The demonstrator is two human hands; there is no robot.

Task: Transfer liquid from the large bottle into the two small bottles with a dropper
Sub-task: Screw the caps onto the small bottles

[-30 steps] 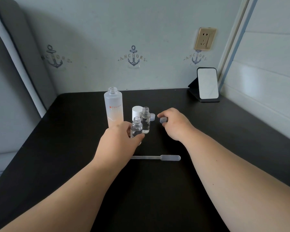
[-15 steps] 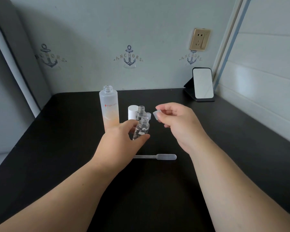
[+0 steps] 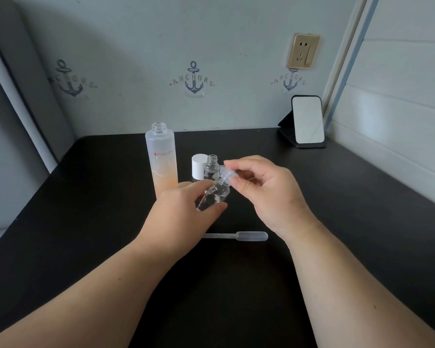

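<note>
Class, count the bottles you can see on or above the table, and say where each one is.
3. The large bottle stands left; one small bottle stands beside the white cap; another small bottle is tilted in the left hand.

Left hand (image 3: 183, 212): lifted the small bottle (image 3: 215, 193) off the table and tilted it rightward.
Right hand (image 3: 264, 189): picked up the clear cap (image 3: 230, 173), brought it onto that bottle's neck.
</note>
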